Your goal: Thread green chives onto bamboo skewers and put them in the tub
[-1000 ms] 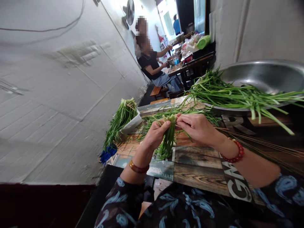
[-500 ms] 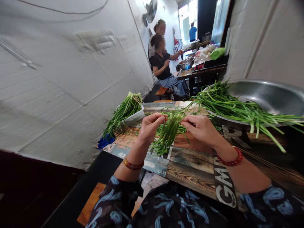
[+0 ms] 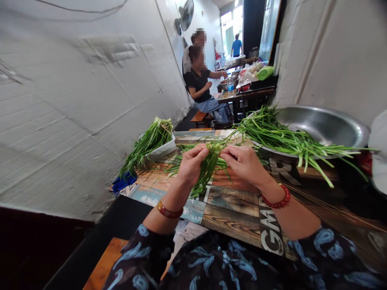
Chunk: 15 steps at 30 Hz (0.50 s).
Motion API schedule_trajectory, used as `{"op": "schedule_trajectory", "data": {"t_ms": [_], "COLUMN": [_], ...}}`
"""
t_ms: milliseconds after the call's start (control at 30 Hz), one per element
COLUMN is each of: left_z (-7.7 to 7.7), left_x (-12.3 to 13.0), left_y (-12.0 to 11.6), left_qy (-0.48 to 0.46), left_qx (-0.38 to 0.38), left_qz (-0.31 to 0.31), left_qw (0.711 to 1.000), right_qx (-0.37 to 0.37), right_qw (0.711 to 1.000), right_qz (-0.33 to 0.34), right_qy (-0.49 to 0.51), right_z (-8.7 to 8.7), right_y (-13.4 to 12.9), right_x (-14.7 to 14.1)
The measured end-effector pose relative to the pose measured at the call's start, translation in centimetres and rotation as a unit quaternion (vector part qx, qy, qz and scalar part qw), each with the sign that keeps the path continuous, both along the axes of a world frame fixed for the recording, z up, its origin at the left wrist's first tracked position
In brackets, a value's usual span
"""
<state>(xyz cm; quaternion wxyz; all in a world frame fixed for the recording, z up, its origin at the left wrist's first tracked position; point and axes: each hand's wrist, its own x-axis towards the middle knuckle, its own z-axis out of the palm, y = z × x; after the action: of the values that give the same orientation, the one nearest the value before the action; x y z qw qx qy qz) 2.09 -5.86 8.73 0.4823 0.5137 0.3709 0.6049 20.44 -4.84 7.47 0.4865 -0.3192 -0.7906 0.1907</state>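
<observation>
A small folded bunch of garlic chives [image 3: 208, 165] hangs between my hands above the table, its pale ends uppermost. My left hand [image 3: 192, 161] pinches the bunch at its upper left side, thumb against fingers. My right hand [image 3: 242, 161] is closed in a pinch at the upper right edge of the same bunch. Whether a thin stick runs through the stalks I cannot tell, as the fingers cover that part. More loose chives [image 3: 178, 161] lie on the table behind my hands.
At the left, a white tray [image 3: 163, 151] carries chives, with a blue cloth-like thing [image 3: 123, 182] near it. A large steel basin [image 3: 326, 121] with long chives stands right. Thin bamboo sticks [image 3: 314, 197] lie on the patterned table [image 3: 236, 201]. Several people are farther back.
My left hand has come in against the bunch, closing the gap seen before. My right hand still pinches the other side. The whole view has shifted slightly to the right.
</observation>
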Motion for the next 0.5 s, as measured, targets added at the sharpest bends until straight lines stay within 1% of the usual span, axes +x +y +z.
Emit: {"op": "schedule_trajectory", "data": {"t_ms": [67, 133, 200, 267, 300, 400, 500], "left_z": [-0.6, -0.8, -0.7, -0.4, -0.2, 0.1, 0.4], "left_x": [0.2, 0.0, -0.4, -0.9, -1.1, -1.7, -2.0], "left_y": [0.0, 0.0, -0.1, -0.2, -0.3, -0.4, -0.5], "left_qy": [-0.003, 0.002, 0.026, 0.059, 0.075, 0.108, 0.114], "left_qx": [-0.017, -0.044, -0.061, -0.061, -0.059, -0.071, -0.08], "left_qz": [-0.004, -0.017, -0.055, -0.097, -0.109, -0.096, -0.078], "left_qw": [1.0, 0.999, 0.996, 0.992, 0.989, 0.987, 0.987], "right_qx": [-0.003, -0.012, -0.019, -0.022, -0.022, -0.007, 0.02], "right_qw": [1.0, 1.0, 1.0, 0.999, 0.999, 0.999, 0.998], "right_qz": [0.0, 0.008, 0.016, 0.023, 0.026, 0.025, 0.013], "right_qy": [-0.006, -0.01, -0.009, -0.01, -0.013, -0.033, -0.05], "right_z": [-0.2, -0.4, -0.5, -0.5, -0.4, -0.2, 0.0], "right_y": [0.2, 0.3, 0.4, 0.4, 0.4, 0.3, 0.2], "right_x": [0.1, 0.3, 0.3, 0.3, 0.3, 0.4, 0.6]}}
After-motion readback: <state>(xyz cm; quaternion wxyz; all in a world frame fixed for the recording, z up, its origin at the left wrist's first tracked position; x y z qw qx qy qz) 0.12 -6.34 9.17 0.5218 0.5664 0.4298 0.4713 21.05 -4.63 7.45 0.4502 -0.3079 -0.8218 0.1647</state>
